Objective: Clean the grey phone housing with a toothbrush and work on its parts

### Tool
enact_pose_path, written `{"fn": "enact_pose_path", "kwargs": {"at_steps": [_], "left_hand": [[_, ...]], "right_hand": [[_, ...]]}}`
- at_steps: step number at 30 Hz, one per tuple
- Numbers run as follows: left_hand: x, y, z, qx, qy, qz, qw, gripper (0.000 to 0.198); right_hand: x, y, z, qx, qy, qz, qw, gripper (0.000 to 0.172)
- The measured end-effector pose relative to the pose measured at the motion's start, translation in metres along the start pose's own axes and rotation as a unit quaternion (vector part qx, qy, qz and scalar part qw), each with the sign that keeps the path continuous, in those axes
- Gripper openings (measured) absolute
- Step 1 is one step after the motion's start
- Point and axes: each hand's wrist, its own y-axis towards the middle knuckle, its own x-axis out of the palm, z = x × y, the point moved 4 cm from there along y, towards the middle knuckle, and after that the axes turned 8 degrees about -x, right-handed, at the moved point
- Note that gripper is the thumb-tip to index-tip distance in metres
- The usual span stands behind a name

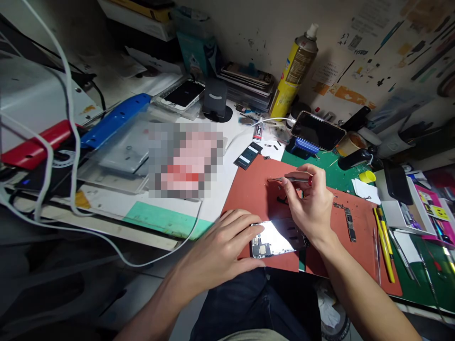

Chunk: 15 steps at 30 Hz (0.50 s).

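Your right grip (313, 199) pinches a slim screwdriver (296, 179); below and left of it, your left grip (229, 241) clasps a phone part (275, 240).

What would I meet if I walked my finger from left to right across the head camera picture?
Red bar → blue bar → left hand → opened phone → right hand → circuit board → yellow tools.
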Motion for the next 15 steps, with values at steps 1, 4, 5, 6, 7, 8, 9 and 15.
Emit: {"fn": "enact_pose_path", "kwargs": {"at_steps": [1,4,5,6,7,8,9,15], "left_hand": [[0.0,0.0,0.0,-0.001,0.0,-0.002,1.0,0.06],[0.0,-0.001,0.0,-0.005,0.002,-0.005,1.0,0.062],[0.0,-0.001,0.0,-0.006,0.002,-0.006,1.0,0.062],[0.0,-0.001,0.0,-0.007,0.003,-0.006,1.0,0.062],[0.0,-0.002,0.0,-0.007,0.003,-0.007,1.0,0.062],[0.0,-0.002,0.0,-0.007,0.003,-0.006,1.0,0.062],[0.0,-0.002,0.0,-0.007,0.004,-0.007,1.0,0.063],[0.0,-0.001,0.0,-0.009,0.008,-0.012,1.0,0.063]], "right_hand": [[0.0,0.0,-0.001,-0.003,-0.002,0.002,1.0,0.024],[0.0,0.001,-0.001,-0.013,-0.007,0.006,1.0,0.025],[0.001,0.001,0.0,-0.018,-0.01,0.01,1.0,0.025],[0.001,0.001,0.0,-0.026,-0.014,0.014,0.999,0.026],[0.002,0.001,0.001,-0.033,-0.016,0.018,0.999,0.026],[0.003,0.002,0.002,-0.04,-0.018,0.021,0.999,0.027],[0.003,0.002,0.003,-0.043,-0.017,0.025,0.999,0.027],[-0.011,-0.005,-0.004,0.006,0.071,0.059,0.996,0.029]]}}
